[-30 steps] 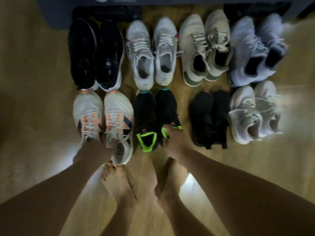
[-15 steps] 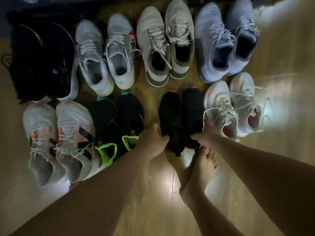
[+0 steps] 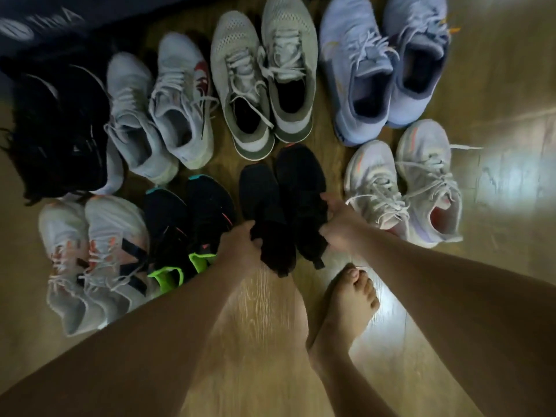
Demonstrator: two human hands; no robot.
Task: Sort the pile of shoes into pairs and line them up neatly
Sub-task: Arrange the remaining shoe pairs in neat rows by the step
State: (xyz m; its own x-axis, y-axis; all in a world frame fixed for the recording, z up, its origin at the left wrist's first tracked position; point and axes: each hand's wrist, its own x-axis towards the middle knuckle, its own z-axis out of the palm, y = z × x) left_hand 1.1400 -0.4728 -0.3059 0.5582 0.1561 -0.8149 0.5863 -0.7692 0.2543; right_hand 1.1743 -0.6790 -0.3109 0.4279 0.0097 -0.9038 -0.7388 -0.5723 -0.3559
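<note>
Both hands have shifted onto the black shoes [image 3: 301,182].
Left hand [image 3: 240,245] and right hand [image 3: 338,224] each hold one heel end in a closed grip; toes point away, the left one lagging nearer.

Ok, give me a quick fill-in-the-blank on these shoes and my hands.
The pair gripped by the left hand and right hand is plain ____.
The neighbouring pair by the left hand has neon ____ heels.
Near the right hand, a bare ____ rests on the floor.
Missing: black, green, foot.
</note>
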